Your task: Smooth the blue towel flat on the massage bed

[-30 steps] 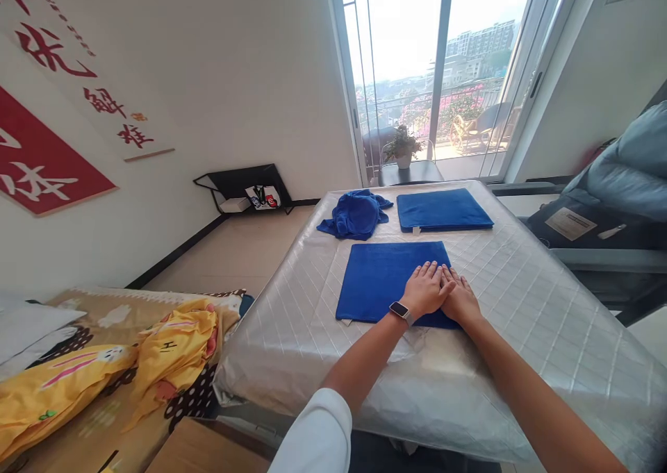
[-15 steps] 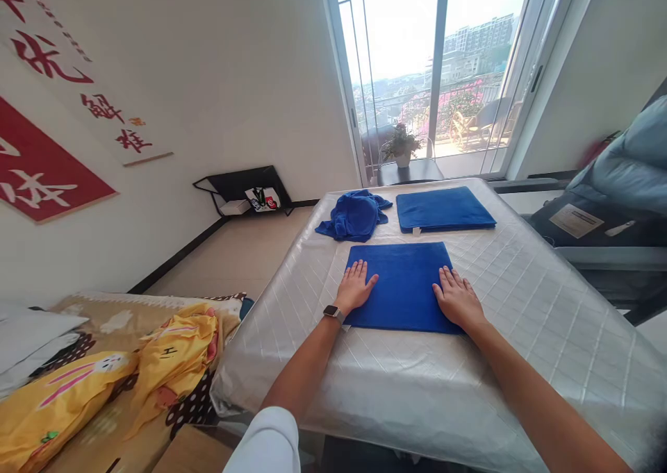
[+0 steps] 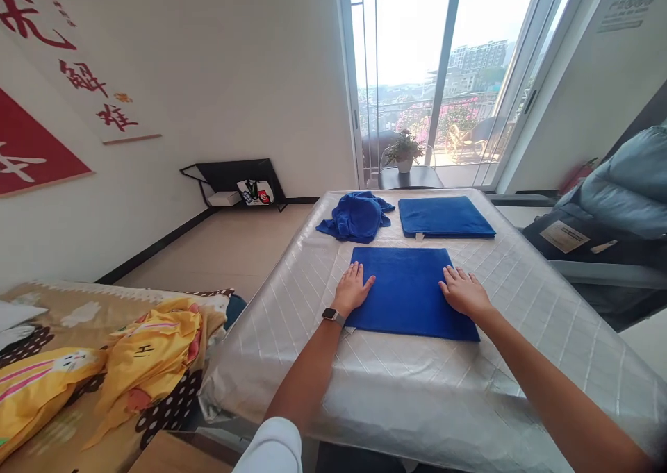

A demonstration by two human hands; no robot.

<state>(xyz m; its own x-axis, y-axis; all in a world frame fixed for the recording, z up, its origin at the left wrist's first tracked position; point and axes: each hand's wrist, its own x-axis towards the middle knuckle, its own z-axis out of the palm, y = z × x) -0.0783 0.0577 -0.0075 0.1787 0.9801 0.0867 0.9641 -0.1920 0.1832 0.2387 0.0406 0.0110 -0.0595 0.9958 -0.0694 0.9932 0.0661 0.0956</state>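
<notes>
A blue towel, folded into a flat rectangle, lies in front of me on the silver quilted table cover. My left hand rests flat on its left edge, fingers stretched out, with a watch on the wrist. At the right edge my right hand lies palm down, fingers extended, partly on the towel. Neither hand grips anything. Behind this towel sits a crumpled blue towel on the left. Another folded blue towel with a small white tag lies at the back right.
A chair with a potted plant stands beyond the table, before the glass door. On the right is a grey chair holding a puffy jacket. Yellow cloths lie on a low bed at left, near a cardboard box.
The camera view has shifted slightly. My right hand still lies at the towel's right edge, its fingers now a little higher on the wrist side; the left hand stays in place.
</notes>
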